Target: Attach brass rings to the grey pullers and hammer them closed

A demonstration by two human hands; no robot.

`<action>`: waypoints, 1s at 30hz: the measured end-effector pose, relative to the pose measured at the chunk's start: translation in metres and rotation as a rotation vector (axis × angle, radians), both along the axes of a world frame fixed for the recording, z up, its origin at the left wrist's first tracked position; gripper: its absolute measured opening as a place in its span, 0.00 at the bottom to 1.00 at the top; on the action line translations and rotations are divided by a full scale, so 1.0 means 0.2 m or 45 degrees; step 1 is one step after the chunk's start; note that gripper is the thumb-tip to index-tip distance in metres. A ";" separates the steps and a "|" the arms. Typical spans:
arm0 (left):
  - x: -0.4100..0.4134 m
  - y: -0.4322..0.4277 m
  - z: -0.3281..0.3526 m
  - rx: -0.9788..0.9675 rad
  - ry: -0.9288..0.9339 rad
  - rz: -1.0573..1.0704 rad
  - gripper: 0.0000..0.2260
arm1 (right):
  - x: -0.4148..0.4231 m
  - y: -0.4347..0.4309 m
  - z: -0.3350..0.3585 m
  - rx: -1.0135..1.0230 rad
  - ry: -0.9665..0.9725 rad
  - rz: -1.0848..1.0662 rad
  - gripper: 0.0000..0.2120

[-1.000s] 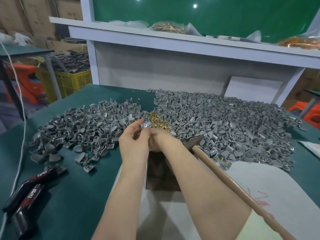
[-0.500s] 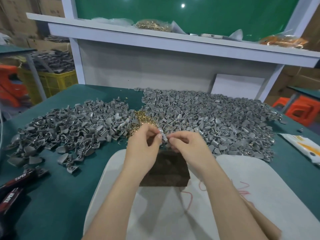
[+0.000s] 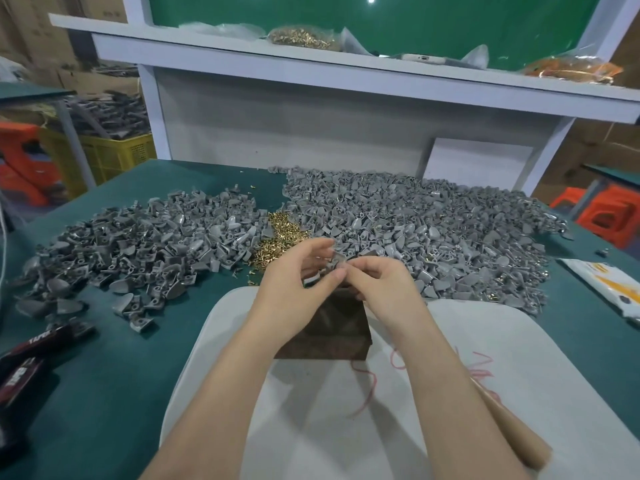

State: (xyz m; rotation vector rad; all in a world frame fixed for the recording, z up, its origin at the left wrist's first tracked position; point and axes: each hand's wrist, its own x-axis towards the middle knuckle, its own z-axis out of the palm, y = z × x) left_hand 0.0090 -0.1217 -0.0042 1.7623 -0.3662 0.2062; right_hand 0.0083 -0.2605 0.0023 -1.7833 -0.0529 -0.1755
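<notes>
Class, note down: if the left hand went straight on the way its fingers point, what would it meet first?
Probably the right hand, facing the left hand across the grey puller both pinch; depth is unclear.

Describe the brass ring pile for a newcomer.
On the green table lie a left puller heap and a right puller heap. The brass rings sit in the gap between them, just beyond the left hand. They alone form a gold pile.

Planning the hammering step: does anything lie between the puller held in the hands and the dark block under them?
Nothing visible does. The left hand and right hand pinch the puller just above the block, whose visible top carries no loose parts; the hands hide its far edge.
</notes>
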 end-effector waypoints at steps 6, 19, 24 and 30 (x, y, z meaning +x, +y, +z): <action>0.00 0.01 0.00 0.179 -0.083 0.143 0.10 | 0.00 -0.02 0.00 -0.061 -0.014 0.029 0.12; -0.03 0.04 0.03 0.776 -0.062 0.169 0.08 | -0.01 -0.01 -0.02 -0.366 -0.129 -0.138 0.06; -0.02 0.05 0.04 0.671 -0.021 0.178 0.07 | -0.01 0.00 -0.01 -0.317 -0.096 -0.186 0.08; -0.03 0.04 0.03 0.759 0.001 0.180 0.07 | -0.01 -0.01 -0.03 -0.296 -0.150 -0.150 0.15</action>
